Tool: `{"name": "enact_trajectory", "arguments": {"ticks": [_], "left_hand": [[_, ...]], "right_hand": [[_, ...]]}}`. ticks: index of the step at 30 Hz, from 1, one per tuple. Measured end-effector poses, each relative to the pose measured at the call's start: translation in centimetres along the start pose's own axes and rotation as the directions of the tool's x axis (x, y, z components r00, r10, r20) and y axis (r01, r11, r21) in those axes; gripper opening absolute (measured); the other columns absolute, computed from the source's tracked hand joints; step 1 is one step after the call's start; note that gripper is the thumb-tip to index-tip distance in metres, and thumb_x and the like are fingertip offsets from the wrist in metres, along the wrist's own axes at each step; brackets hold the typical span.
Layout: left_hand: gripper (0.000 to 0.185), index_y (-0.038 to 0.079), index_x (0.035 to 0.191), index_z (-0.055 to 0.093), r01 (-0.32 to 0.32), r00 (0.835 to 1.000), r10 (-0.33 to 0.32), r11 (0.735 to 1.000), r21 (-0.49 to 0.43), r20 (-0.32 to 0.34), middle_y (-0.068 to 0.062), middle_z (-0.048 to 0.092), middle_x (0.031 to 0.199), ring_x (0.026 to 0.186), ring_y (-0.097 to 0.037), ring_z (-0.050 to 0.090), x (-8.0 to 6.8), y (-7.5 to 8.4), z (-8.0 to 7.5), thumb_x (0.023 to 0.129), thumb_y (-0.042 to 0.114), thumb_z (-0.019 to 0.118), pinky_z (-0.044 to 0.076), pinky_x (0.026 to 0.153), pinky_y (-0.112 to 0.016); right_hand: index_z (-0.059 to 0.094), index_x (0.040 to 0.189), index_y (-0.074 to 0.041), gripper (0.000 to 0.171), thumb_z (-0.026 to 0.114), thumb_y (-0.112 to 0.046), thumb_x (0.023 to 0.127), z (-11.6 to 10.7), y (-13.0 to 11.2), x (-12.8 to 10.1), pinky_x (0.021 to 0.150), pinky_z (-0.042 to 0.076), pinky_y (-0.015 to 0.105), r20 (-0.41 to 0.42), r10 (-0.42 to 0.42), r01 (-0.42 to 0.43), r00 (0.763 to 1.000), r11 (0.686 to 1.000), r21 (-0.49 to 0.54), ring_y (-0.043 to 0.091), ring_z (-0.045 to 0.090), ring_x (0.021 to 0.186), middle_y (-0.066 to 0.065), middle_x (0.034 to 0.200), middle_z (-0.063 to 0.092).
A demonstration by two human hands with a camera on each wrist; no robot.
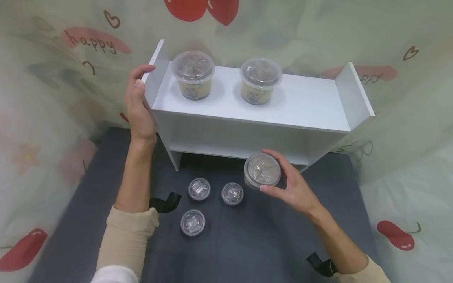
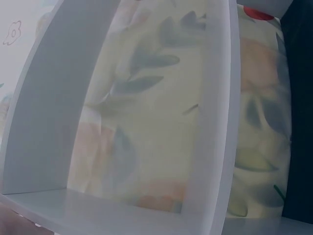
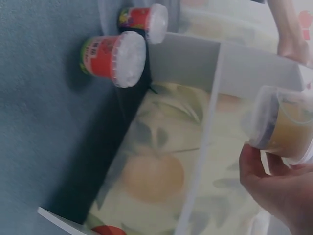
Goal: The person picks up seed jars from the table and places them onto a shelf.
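A white two-level shelf point(image 1: 255, 102) stands on a dark grey mat point(image 1: 247, 243). My left hand point(image 1: 142, 76) grips the top edge of its left side panel, thumb in front. Just before the lower opening, my right hand point(image 1: 269, 173) holds a clear-lidded cup point(image 1: 260, 167) between thumb and fingers. In the right wrist view the same cup point(image 3: 283, 125), with yellowish contents, sits tilted at my fingertips point(image 3: 252, 166) beside the shelf point(image 3: 215, 98). The left wrist view shows only the shelf panels point(image 2: 215, 122).
Two more lidded cups point(image 1: 193, 74) point(image 1: 260, 80) stand on the shelf's top board. Three small lidded cups point(image 1: 199, 189) point(image 1: 232, 193) point(image 1: 192, 222) sit on the mat in front; two show red labels point(image 3: 115, 58) point(image 3: 144, 22). A patterned cloth point(image 1: 407, 118) surrounds everything.
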State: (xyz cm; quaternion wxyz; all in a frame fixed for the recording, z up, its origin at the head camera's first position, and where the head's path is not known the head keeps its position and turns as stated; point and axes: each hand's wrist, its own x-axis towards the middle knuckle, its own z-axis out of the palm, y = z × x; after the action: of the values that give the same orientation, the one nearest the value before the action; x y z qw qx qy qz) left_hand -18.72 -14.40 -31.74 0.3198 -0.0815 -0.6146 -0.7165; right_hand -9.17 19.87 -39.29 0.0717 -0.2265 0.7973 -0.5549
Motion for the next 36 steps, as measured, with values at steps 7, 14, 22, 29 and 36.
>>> {"name": "enact_trajectory", "arguments": {"ticks": [7, 14, 22, 29, 36], "left_hand": [[0.043, 0.009, 0.116, 0.066, 0.020, 1.000, -0.020, 1.000, -0.011, -0.005, -0.005, 0.055, 0.126, 0.117, -0.020, 0.046, 0.0, 0.1, 0.1, 0.093, 0.020, 0.032, 0.032, 0.100, -0.024], [0.042, 0.009, 0.117, 0.065, 0.014, 1.000, -0.014, 1.000, -0.019, -0.004, -0.006, 0.055, 0.125, 0.114, -0.021, 0.046, -0.1, 0.2, 0.1, 0.094, 0.020, 0.031, 0.034, 0.098, -0.025], [0.043, 0.012, 0.118, 0.065, -0.005, 1.000, 0.005, 1.000, -0.006, 0.008, -0.006, 0.055, 0.126, 0.113, -0.022, 0.047, 0.4, -1.1, -0.4, 0.093, 0.022, 0.032, 0.035, 0.095, -0.029], [0.043, 0.014, 0.119, 0.064, -0.017, 1.000, 0.017, 1.000, -0.010, 0.023, -0.005, 0.055, 0.126, 0.112, -0.023, 0.048, 0.5, -1.4, -0.6, 0.093, 0.025, 0.032, 0.035, 0.095, -0.030], [0.043, 0.014, 0.119, 0.065, -0.009, 1.000, 0.009, 1.000, 0.001, 0.019, -0.005, 0.054, 0.128, 0.116, -0.022, 0.047, 0.4, -1.5, -0.5, 0.093, 0.026, 0.032, 0.034, 0.097, -0.030]], "right_hand": [[0.036, 0.152, -0.016, 0.082, 0.075, 0.001, 0.082, -1.1, -1.9, 0.2, 0.098, 0.042, 0.024, 0.008, -0.010, 0.010, 1.000, 1.000, 0.016, 0.023, 0.053, 0.120, 0.006, 0.139, 0.049], [0.031, 0.154, -0.009, 0.084, 0.071, 0.008, 0.082, -2.4, -4.2, 0.5, 0.098, 0.043, 0.022, 0.051, -0.083, 0.080, 0.995, 0.995, 0.057, 0.021, 0.050, 0.121, 0.012, 0.140, 0.044], [0.034, 0.153, -0.008, 0.082, 0.065, 0.016, 0.081, -3.6, -6.4, 1.0, 0.093, 0.045, 0.022, -0.002, -0.124, 0.123, 0.992, 0.986, 0.110, 0.023, 0.051, 0.117, 0.015, 0.139, 0.045], [0.034, 0.152, -0.009, 0.081, 0.059, 0.019, 0.081, -4.9, -8.5, 1.3, 0.095, 0.042, 0.021, -0.067, -0.123, 0.132, 0.990, 0.980, 0.151, 0.027, 0.044, 0.120, 0.016, 0.139, 0.041], [0.039, 0.149, -0.008, 0.076, 0.058, 0.019, 0.080, -5.7, -9.6, 1.7, 0.092, 0.043, 0.023, -0.153, -0.129, 0.155, 0.980, 0.972, 0.178, 0.028, 0.046, 0.116, 0.020, 0.133, 0.044]]}}
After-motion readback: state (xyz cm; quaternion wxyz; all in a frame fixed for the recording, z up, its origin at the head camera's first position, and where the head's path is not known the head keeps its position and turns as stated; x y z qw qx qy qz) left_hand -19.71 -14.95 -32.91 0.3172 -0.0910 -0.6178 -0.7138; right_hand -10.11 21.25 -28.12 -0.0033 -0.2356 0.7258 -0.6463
